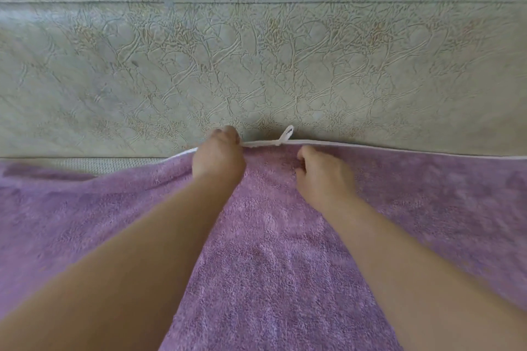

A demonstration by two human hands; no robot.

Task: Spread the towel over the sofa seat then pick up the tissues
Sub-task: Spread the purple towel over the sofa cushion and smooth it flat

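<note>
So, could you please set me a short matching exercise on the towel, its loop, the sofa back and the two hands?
Things:
1. towel
2. hanging loop
3. sofa back
4. left hand

Descriptions:
A. white, on the towel's far edge
B. grey-green, creased
C. purple, spread over the seat
D. gripping the towel's edge, left of the loop

Pairs: 1-C, 2-A, 3-B, 4-D

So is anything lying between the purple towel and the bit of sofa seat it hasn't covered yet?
Nothing visible does. The strip of pale sofa seat left of the left hand looks bare; the fluffy purple towel can slide over it.
</note>
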